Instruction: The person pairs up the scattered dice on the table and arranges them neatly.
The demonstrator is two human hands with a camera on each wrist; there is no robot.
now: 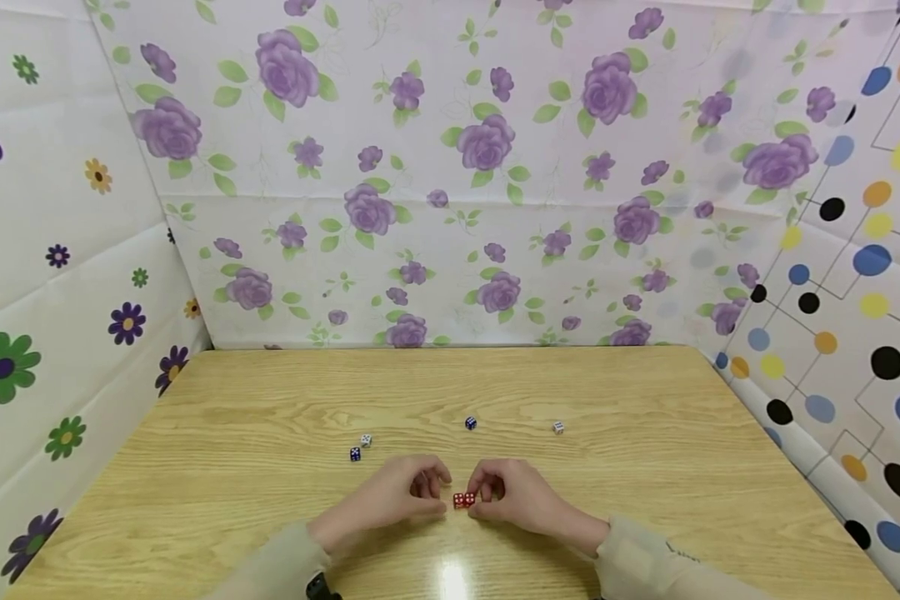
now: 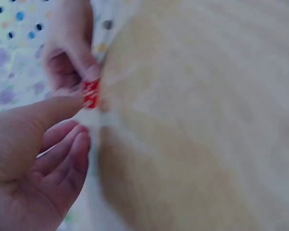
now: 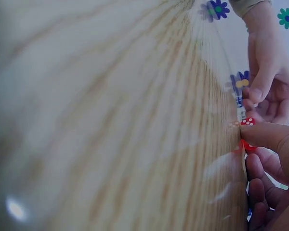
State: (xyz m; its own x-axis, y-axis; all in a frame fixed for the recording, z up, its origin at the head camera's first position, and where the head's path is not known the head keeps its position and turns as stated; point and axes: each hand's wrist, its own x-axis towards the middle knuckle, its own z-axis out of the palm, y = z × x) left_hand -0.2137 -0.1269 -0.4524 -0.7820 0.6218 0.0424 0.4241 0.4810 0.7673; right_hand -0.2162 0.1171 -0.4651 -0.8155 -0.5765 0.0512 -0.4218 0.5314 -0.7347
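Two red dice with white dots sit side by side on the wooden table, the left die (image 1: 458, 501) touching or almost touching the right die (image 1: 469, 499). My right hand (image 1: 523, 497) pinches the right die between thumb and fingers; in the right wrist view, red (image 3: 249, 145) shows between them. Just left of the pair is my left hand (image 1: 405, 493), its fingers loosely bent, a small gap between its fingertips and the dice. The left wrist view is blurred, with the red dice (image 2: 90, 94) beyond the left thumb.
On the wooden table (image 1: 270, 400), a white die (image 1: 366, 440) and a blue die (image 1: 355, 454) lie to the left. Farther back are another blue die (image 1: 471, 423) and another white die (image 1: 558, 427). Patterned cloth (image 1: 435, 250) hangs behind and along both sides.
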